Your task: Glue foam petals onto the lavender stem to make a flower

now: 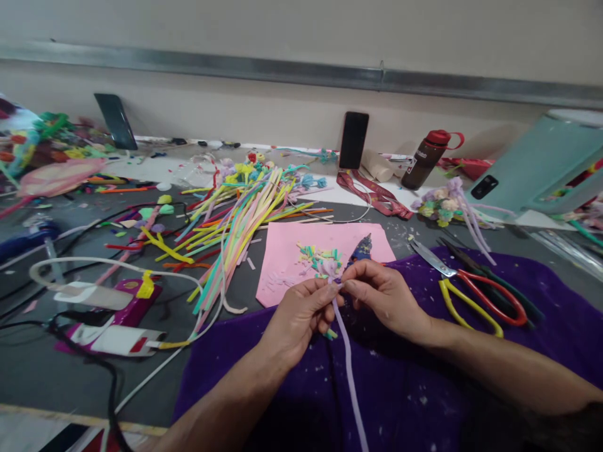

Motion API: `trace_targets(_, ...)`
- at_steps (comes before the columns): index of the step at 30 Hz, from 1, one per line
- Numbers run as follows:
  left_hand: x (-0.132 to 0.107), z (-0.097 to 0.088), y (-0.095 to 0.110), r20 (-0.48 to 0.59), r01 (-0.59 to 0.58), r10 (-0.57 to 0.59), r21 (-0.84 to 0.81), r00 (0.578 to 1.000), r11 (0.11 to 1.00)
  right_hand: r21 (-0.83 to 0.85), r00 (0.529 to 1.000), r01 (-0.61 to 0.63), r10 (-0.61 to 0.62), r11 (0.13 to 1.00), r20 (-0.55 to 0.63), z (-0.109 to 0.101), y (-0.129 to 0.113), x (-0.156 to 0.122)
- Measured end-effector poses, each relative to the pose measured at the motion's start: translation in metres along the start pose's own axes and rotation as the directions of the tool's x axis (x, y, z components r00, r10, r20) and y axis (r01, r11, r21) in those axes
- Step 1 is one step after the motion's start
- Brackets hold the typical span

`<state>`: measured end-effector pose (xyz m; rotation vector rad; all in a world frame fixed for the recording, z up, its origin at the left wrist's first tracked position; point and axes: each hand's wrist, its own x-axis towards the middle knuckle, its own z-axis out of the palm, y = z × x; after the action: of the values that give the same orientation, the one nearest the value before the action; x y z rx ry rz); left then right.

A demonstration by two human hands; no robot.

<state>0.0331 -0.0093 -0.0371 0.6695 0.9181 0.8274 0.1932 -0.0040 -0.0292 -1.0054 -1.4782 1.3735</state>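
Observation:
A lavender pipe cleaner point(349, 370) hangs down from between my hands toward my lap. My left hand point(299, 311) pinches it near its top, thumb against fingers. My right hand point(384, 298) pinches at the same spot from the other side, its fingertips touching those of the left. A small pale purple flower shape point(330, 266) rises just above the fingertips. Behind it on a pink sheet point(282, 245) lie short green, yellow and lavender clippings point(315, 256). A dark blue pointed object point(362, 247) is just beyond my right hand; its kind is unclear.
Scissors point(464, 273) with red and yellow handles lie at right on a purple cloth point(414, 389). A heap of pipe cleaners point(249, 213) spreads left of the pink sheet. Glue guns point(113, 339) and cables lie at left. A phone point(353, 139) and a bottle point(426, 160) stand behind.

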Motion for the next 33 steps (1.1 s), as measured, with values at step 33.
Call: trace_targets(33,-0.004,-0.001,0.001,-0.014,-0.043,0.044,0.097,0.999,0.994,0.26,0.954,-0.265,0.214,0.929,0.208,-0.011,-0.002,0.005)
